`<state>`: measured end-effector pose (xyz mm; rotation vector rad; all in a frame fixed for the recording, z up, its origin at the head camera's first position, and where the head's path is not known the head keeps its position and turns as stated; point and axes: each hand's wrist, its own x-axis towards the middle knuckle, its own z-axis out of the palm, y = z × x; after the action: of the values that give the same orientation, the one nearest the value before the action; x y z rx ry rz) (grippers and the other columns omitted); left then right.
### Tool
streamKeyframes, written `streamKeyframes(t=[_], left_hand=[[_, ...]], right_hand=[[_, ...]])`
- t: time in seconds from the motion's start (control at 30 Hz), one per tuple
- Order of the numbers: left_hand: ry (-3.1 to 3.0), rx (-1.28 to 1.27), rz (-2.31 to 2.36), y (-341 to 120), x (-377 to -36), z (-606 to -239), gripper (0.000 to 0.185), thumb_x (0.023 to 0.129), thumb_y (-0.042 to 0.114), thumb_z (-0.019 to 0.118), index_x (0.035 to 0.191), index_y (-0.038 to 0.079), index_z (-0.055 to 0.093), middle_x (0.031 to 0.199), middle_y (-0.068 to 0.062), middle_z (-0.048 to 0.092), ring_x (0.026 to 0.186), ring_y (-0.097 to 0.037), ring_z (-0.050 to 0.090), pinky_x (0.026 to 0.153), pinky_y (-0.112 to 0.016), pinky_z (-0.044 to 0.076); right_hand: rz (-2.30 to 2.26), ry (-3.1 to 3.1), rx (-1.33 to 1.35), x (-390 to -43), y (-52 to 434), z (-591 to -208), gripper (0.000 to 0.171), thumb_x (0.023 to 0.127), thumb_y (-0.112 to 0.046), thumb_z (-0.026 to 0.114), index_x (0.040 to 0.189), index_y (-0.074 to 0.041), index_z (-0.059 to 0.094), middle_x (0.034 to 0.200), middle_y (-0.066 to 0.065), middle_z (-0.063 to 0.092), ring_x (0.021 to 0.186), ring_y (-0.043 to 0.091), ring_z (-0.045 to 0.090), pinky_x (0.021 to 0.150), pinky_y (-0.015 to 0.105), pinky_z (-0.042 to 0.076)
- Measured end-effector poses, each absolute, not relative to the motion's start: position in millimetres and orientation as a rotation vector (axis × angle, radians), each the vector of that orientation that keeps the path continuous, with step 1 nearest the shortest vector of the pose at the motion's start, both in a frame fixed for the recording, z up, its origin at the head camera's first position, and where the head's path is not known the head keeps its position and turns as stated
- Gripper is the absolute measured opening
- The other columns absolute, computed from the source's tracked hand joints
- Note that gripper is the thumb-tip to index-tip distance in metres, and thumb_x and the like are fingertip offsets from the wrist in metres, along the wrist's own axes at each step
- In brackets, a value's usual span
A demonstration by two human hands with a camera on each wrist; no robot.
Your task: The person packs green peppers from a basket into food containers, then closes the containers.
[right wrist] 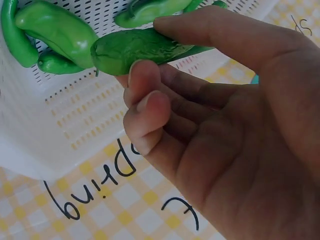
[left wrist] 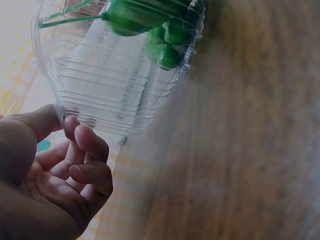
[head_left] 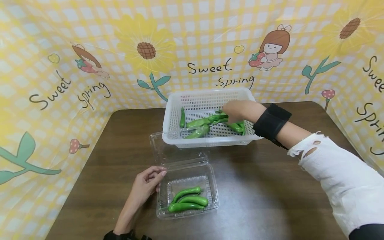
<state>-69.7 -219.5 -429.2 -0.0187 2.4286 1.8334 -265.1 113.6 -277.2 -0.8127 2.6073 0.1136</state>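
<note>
My right hand (head_left: 237, 111) reaches into the white perforated basket (head_left: 174, 110) at the far side of the brown table (head_left: 270, 186), and its thumb and fingers pinch one green pepper (right wrist: 135, 50) near its end, just above the basket floor. Several more peppers lie loose in the basket (head_left: 198, 128) beneath and beside it. My left hand (head_left: 147, 185) sits at the near left of the clear plastic clamshell box (head_left: 210, 180), fingers curled and the tips of thumb and forefinger against its rim; from the wrist view I think they nip the thin edge, but the plastic is so clear that I cannot be sure it is more than a touch. Three peppers (head_left: 187, 200) already lie in the box, and its lid (head_left: 162, 150) stands open towards the basket.

What worries me is the grip: the pepper is glossy and held only by one end, so it could swing or slip out and drop back among the others. The box is light too; if my left fingers let go, a pepper landing on its edge could tip or slide it.

The backdrop (head_left: 90, 43) reads "Sweet Spring" over and over, between sunflowers and cartoon girls.
</note>
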Motion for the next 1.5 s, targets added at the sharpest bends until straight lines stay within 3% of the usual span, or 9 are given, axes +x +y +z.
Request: streamKeyframes(t=[0.23, 0.47, 0.67, 0.8, 1.1, 1.33, 1.5], left_hand=[[2.420, -0.029, 1.839, -218.6, -69.2, -429.6, 0.028, 0.095, 0.025, 0.068, 0.112, 0.003, 0.067, 0.062, -0.003, 0.056, 0.050, -0.012, 0.051, 0.041, -0.020, 0.036], [2.425, -0.028, 1.832, -219.5, -69.7, -428.8, 0.028, 0.095, 0.025, 0.068, 0.112, 0.004, 0.067, 0.062, -0.003, 0.056, 0.050, -0.014, 0.051, 0.041, -0.021, 0.036], [2.411, -0.025, 1.843, -220.9, -69.0, -429.9, 0.029, 0.095, 0.025, 0.068, 0.113, 0.003, 0.067, 0.063, -0.002, 0.056, 0.051, -0.010, 0.051, 0.041, -0.019, 0.035], [2.409, -0.019, 1.850, -220.8, -69.3, -430.9, 0.028, 0.095, 0.024, 0.068, 0.113, 0.003, 0.067, 0.062, -0.001, 0.056, 0.050, -0.009, 0.051, 0.041, -0.019, 0.034], [2.423, -0.021, 1.843, -220.7, -69.2, -430.0, 0.027, 0.095, 0.024, 0.068, 0.113, 0.003, 0.067, 0.062, 0.000, 0.056, 0.050, -0.011, 0.051, 0.041, -0.019, 0.035], [2.423, -0.017, 1.846, -220.5, -69.5, -431.3, 0.027, 0.095, 0.024, 0.068, 0.113, 0.003, 0.067, 0.061, 0.000, 0.056, 0.050, -0.010, 0.051, 0.041, -0.019, 0.035], [2.429, -0.014, 1.850, -219.9, -69.2, -431.3, 0.026, 0.095, 0.023, 0.068, 0.112, 0.003, 0.067, 0.061, -0.001, 0.056, 0.050, -0.010, 0.051, 0.041, -0.019, 0.035]], right_hand=[[0.108, 2.613, -0.827, -249.6, 125.7, -268.8, 0.012, 0.090, -0.010, 0.065, 0.093, -0.003, 0.057, 0.081, 0.008, 0.056, 0.071, 0.020, 0.050, 0.065, 0.029, 0.040], [0.134, 2.617, -0.775, -231.9, 129.8, -261.5, 0.020, 0.091, -0.013, 0.065, 0.105, -0.001, 0.057, 0.087, 0.010, 0.058, 0.076, 0.023, 0.053, 0.068, 0.031, 0.041], [0.098, 2.624, -0.791, -221.3, 131.8, -260.0, 0.019, 0.090, -0.012, 0.067, 0.102, 0.000, 0.058, 0.085, 0.010, 0.058, 0.074, 0.023, 0.054, 0.065, 0.030, 0.043], [0.089, 2.623, -0.794, -211.9, 134.2, -255.5, 0.026, 0.090, -0.013, 0.068, 0.108, 0.002, 0.057, 0.088, 0.012, 0.059, 0.076, 0.023, 0.052, 0.068, 0.032, 0.042], [0.039, 2.621, -0.848, -185.2, 136.2, -253.3, 0.022, 0.088, -0.012, 0.070, 0.101, -0.001, 0.056, 0.082, 0.009, 0.056, 0.071, 0.021, 0.048, 0.064, 0.030, 0.038], [0.046, 2.625, -0.870, -170.2, 132.8, -259.1, 0.033, 0.089, -0.015, 0.072, 0.111, 0.002, 0.054, 0.082, 0.009, 0.054, 0.071, 0.021, 0.051, 0.063, 0.029, 0.041], [0.044, 2.613, -0.930, -159.9, 128.5, -260.9, 0.028, 0.089, -0.014, 0.071, 0.106, 0.000, 0.054, 0.080, 0.006, 0.054, 0.072, 0.019, 0.051, 0.065, 0.028, 0.042]])
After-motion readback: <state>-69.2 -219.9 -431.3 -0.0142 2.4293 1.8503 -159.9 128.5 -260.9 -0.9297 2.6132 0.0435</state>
